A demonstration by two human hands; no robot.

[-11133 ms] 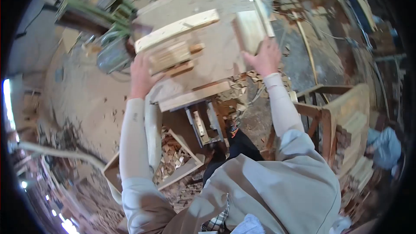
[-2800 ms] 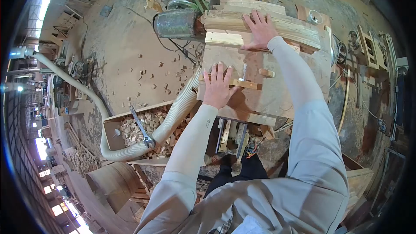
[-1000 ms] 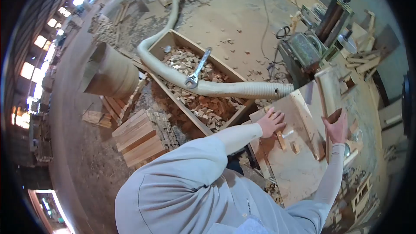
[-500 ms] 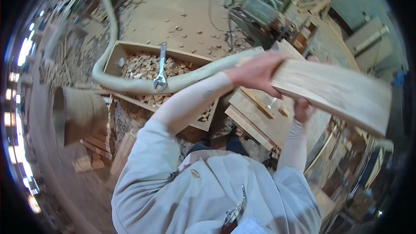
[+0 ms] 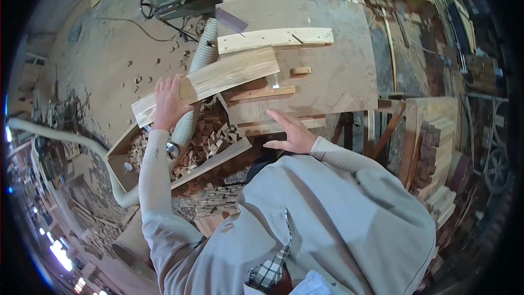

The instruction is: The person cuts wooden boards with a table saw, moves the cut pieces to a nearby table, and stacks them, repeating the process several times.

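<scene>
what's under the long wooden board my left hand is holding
Under the long pale wooden board: ribbed dust hose and offcut-filled wooden crate. Your left hand hides more.

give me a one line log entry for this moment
left hand: on plank | right hand: open, at table edge | plank: partly on table

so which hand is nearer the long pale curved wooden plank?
Left. The left hand rests on the long pale curved wooden plank near its left end; the right hand is below it, at the worktable's near edge.
</scene>
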